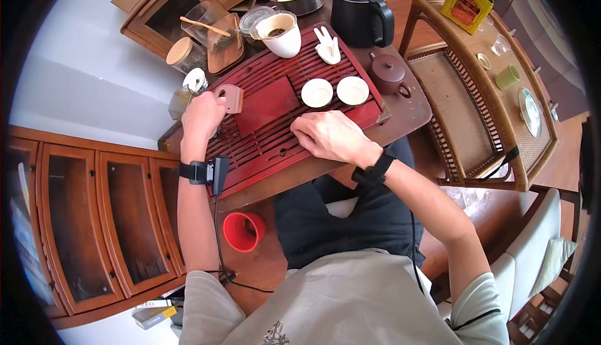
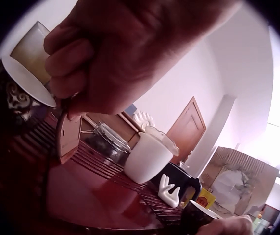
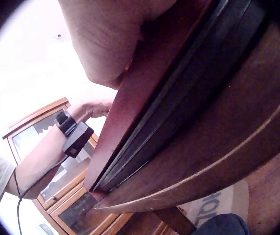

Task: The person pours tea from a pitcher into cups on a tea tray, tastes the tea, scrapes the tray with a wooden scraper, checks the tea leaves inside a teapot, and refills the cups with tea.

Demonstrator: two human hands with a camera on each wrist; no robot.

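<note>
My left hand pinches a flat brown piece with a rounded outline over the left part of the slatted red tea tray. In the left wrist view the fingers grip the top of this piece, which stands on edge close over the slats. A dark patterned cup with a white inside is just beside that hand. My right hand rests on the tray's front edge, its fingers loosely curled and its fingertips hidden. Two white-lined cups stand just beyond it.
At the tray's back are a white pitcher and a white hand-shaped ornament. A brown teapot and black kettle stand at the right. Jars are at the back left, a red bin below, a rattan cart at the right.
</note>
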